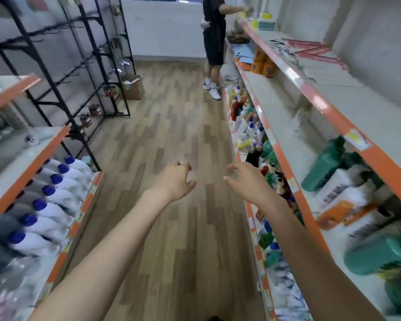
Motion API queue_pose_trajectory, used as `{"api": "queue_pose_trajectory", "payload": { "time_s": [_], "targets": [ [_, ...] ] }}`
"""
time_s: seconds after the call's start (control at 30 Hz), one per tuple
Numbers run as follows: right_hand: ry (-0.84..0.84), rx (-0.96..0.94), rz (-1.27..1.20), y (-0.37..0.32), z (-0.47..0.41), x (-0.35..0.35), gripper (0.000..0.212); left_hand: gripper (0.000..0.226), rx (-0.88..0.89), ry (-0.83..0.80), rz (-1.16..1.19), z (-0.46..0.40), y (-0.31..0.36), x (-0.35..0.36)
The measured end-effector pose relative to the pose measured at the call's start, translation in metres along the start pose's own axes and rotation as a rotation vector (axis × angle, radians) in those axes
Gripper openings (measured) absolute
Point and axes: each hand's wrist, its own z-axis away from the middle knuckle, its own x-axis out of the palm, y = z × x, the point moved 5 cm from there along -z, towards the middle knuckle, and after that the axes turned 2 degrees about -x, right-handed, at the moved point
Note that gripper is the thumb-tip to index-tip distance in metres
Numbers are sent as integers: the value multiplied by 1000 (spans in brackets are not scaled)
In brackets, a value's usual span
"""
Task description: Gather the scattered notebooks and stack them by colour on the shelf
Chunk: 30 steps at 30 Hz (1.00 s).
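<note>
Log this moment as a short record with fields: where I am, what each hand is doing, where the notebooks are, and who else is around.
place: shop aisle with a wooden floor, shelving on both sides
left hand: held out over the floor, fingers loosely curled, holding nothing
right hand: held out beside it, also holding nothing
notebooks: flat pink and white items, likely these, scattered on the upper right shelf
left shelf: white bottles with blue caps
other person: standing at the far end, reaching to the right shelf

Both bare forearms reach forward from the bottom of the frame toward its centre. The left hand (175, 181) and the right hand (247, 181) hang near each other, apart, fingers loosely curled, holding nothing.
</note>
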Motion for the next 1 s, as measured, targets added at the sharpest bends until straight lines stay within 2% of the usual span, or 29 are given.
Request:
{"api": "queue_pose_trajectory", "payload": {
  "time_s": [0.2, 0.33, 0.63, 1.0],
  "targets": [
    [-115, -12, -73, 7, -87, 38, 40, 49, -78, -44, -13, -75, -38, 4],
    [-150, -26, -96, 15, -173, 48, 40, 49, -92, -31, 6, -157, -53, -8],
    [-126, -101, -69, 16, -352, 43, 43, 48, -47, 33, -22, -326, -62, -52],
    [-81, -68, -24, 45, -505, 27, 47, 47, -24, 22, -18, -487, -81, -83]
  ]
}}
